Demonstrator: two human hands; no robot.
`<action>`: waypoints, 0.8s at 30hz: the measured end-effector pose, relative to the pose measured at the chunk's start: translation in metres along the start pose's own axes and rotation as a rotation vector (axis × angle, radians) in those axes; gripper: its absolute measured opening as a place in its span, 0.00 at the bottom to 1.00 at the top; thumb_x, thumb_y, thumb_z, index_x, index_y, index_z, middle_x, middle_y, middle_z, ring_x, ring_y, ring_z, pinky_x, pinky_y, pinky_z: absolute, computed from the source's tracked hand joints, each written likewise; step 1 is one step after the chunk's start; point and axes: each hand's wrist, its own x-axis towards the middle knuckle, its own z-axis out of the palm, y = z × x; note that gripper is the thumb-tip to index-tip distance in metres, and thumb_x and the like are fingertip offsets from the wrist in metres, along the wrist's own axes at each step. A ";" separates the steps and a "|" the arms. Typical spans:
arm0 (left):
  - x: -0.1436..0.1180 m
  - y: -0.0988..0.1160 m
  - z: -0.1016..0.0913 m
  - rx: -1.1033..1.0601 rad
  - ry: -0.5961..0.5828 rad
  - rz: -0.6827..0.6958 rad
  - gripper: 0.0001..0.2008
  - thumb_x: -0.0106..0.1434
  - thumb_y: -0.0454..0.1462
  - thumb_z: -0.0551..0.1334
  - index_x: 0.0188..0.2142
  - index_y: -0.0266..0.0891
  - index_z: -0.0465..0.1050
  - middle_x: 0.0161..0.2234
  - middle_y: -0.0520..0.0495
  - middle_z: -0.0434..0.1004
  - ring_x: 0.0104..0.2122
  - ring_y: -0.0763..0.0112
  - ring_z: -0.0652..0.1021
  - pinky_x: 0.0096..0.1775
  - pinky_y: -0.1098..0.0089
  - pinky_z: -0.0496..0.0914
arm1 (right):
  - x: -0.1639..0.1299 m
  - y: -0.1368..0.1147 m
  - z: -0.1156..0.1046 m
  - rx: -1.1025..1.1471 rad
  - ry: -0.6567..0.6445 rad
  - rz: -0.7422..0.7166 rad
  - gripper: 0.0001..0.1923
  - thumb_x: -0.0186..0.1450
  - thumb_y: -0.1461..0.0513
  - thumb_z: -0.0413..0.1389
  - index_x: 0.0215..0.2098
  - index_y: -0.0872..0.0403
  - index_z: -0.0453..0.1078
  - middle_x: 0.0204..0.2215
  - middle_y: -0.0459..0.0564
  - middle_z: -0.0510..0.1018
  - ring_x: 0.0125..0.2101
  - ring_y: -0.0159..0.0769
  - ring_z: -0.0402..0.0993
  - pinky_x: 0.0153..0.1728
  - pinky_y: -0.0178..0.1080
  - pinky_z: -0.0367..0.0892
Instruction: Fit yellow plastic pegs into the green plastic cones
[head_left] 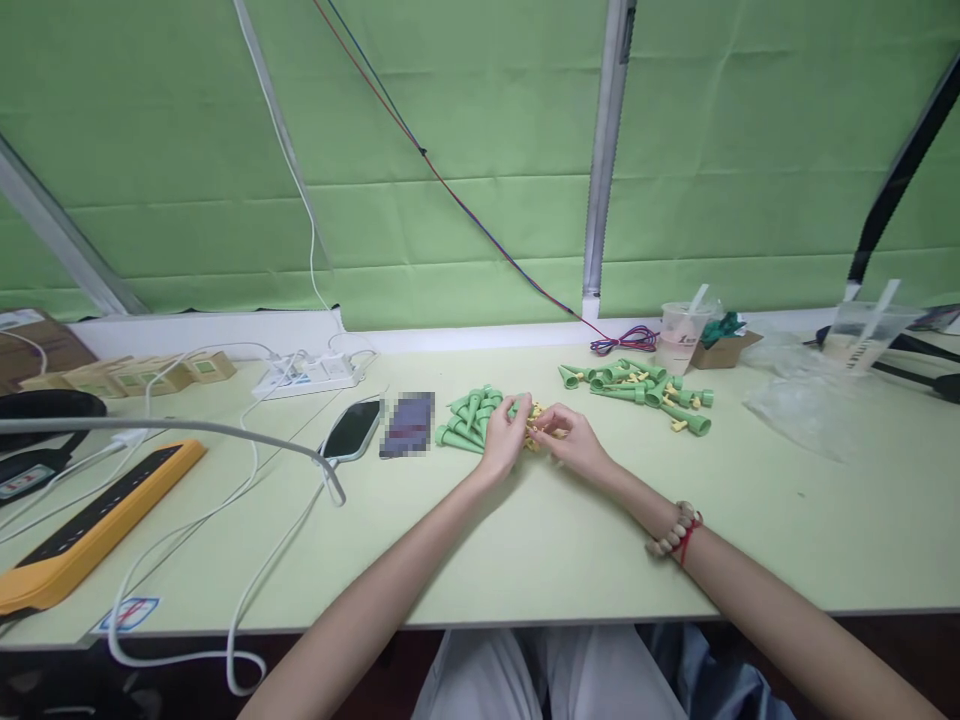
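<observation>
Over the middle of the table, my left hand (pixel 506 437) is closed around what looks like a green plastic cone-shaped spike, mostly hidden by the fingers. My right hand (pixel 576 440) meets it from the right, its thumb and fingertips pinched on a small yellow plastic piece. Beside my left hand lies a heap of green cone-shaped spikes (pixel 466 422). Small yellow pieces (pixel 534 442) lie beneath and between both hands, partly covered. Farther right is a loose group of green spikes (pixel 637 388), several with yellow pieces fitted at their sides.
Left of the heap lie a phone (pixel 352 431) and a blurred dark rectangular item (pixel 407 425). White cables and an orange power strip (pixel 105 520) occupy the left side. Drink cups (pixel 679 340), a small cardboard box (pixel 726 350) and clear plastic bags (pixel 799 405) stand or lie right.
</observation>
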 end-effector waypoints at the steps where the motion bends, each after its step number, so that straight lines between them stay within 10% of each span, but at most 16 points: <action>1: 0.000 0.001 0.000 -0.005 -0.008 0.006 0.18 0.56 0.51 0.56 0.29 0.37 0.67 0.14 0.57 0.58 0.14 0.80 0.60 0.18 0.77 0.55 | 0.000 0.000 0.001 0.053 -0.014 0.082 0.13 0.53 0.54 0.58 0.30 0.54 0.66 0.29 0.47 0.68 0.26 0.30 0.67 0.17 0.30 0.63; 6: 0.001 0.002 -0.004 0.053 -0.015 0.073 0.20 0.57 0.52 0.54 0.32 0.38 0.67 0.12 0.58 0.53 0.12 0.81 0.56 0.16 0.77 0.51 | 0.002 -0.002 0.005 0.304 -0.028 0.415 0.19 0.53 0.50 0.57 0.37 0.54 0.68 0.28 0.46 0.70 0.22 0.27 0.66 0.14 0.28 0.63; 11: 0.001 -0.001 -0.006 0.168 -0.031 0.178 0.20 0.58 0.52 0.53 0.33 0.38 0.69 0.13 0.58 0.53 0.13 0.81 0.57 0.17 0.77 0.51 | 0.005 0.001 0.000 0.418 -0.075 0.444 0.18 0.48 0.53 0.62 0.32 0.55 0.69 0.25 0.44 0.69 0.24 0.25 0.64 0.18 0.26 0.62; 24: -0.004 -0.002 0.002 0.094 -0.020 0.179 0.21 0.59 0.52 0.51 0.30 0.36 0.70 0.18 0.52 0.65 0.19 0.76 0.66 0.23 0.75 0.60 | -0.003 -0.005 0.000 -0.344 0.163 -0.261 0.07 0.54 0.64 0.53 0.19 0.55 0.61 0.22 0.45 0.65 0.25 0.29 0.62 0.24 0.31 0.59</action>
